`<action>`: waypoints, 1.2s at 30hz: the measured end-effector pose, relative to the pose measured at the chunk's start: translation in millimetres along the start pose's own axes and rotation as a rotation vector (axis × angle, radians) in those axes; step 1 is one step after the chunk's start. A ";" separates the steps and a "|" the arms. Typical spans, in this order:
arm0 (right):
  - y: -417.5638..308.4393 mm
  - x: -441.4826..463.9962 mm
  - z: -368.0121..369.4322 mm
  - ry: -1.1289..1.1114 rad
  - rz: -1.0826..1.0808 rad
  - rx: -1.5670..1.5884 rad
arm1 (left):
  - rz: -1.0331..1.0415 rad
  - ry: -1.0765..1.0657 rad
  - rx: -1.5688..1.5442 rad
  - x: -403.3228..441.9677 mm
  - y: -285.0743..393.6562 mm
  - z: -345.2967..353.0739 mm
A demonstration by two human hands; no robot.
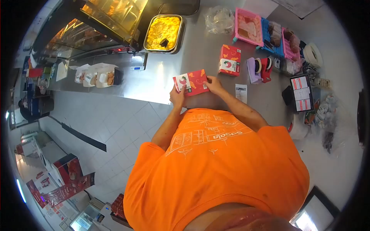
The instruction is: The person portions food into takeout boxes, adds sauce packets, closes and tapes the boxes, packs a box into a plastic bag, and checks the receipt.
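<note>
Left hand [177, 97] and right hand [214, 84] are both gripping one red box [194, 79] at the bench's [198, 46] near edge; a second box [230, 57] is resting farther right. Three baskets [246, 41] are holding goods, one tray [162, 51] yellow food [165, 30]!

Counter [150, 75] glares white (fisheye bends the edges)

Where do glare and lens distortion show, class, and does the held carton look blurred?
Head view: white glare on the steel counter, image-left of the held red carton; head view: fisheye bending, black corners; head view: carton's printed shapes fairly sharp, smallest lettering unreadable.
</note>
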State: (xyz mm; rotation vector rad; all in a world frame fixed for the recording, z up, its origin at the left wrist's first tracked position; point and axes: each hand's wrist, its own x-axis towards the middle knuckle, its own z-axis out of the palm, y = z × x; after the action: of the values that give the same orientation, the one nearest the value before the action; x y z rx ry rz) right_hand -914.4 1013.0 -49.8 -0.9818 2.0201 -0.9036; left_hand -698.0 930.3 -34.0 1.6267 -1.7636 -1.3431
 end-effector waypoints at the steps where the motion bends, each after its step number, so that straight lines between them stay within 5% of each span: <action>1: 5.9 2.1 -4.4 0.025 -0.078 0.038 | 0.041 -0.051 -0.123 7.6 -15.0 -2.1; 2: 11.6 5.0 -8.8 0.006 -0.091 0.036 | 0.189 -0.040 -0.136 16.0 -29.3 -2.7; 5: 13.8 12.0 -17.7 -0.056 0.024 0.216 | 0.179 0.018 -0.301 30.1 -73.6 2.9; 6: 13.0 14.6 -19.3 -0.098 0.092 0.258 | 0.057 -0.139 -0.422 9.8 -22.0 -20.3; 8: 8.1 18.4 -24.5 -0.180 0.233 0.342 | 0.040 -0.161 -0.434 12.8 -21.8 -24.4; 11: 14.5 17.3 -17.1 0.008 0.038 0.266 | -0.034 -0.206 -0.378 17.1 -16.4 -26.9; 19: 43.8 3.6 -3.1 0.030 0.090 0.280 | -0.065 -0.300 -0.397 20.9 -26.1 -20.0; 22: 35.9 -10.8 -1.2 0.046 0.111 0.298 | 0.044 -0.211 -0.254 15.5 -31.7 -14.9; 25: 38.8 -2.5 -7.9 -0.013 0.172 0.230 | -0.062 -0.402 0.045 53.9 -57.0 -25.1; 26: 40.1 0.9 -10.5 -0.036 0.194 0.177 | 0.042 -0.243 0.300 67.0 -65.4 -20.5; 29: -10.1 -21.1 -35.0 0.037 -0.354 -0.332 | 0.514 -0.214 0.620 43.4 18.6 -46.9; 32: -16.0 -20.4 -45.6 -0.201 -0.744 -0.685 | 0.830 -0.566 0.730 45.9 40.2 -35.9; 36: -18.1 -25.8 -40.3 -0.318 -0.654 -0.784 | 0.885 -0.721 0.849 35.0 49.5 -22.9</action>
State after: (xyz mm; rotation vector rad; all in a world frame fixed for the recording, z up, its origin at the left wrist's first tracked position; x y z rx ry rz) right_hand -929.0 1037.4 -7.2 -2.1427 1.7912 -0.1733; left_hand -715.3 883.1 6.8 0.3391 -3.2177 -0.7711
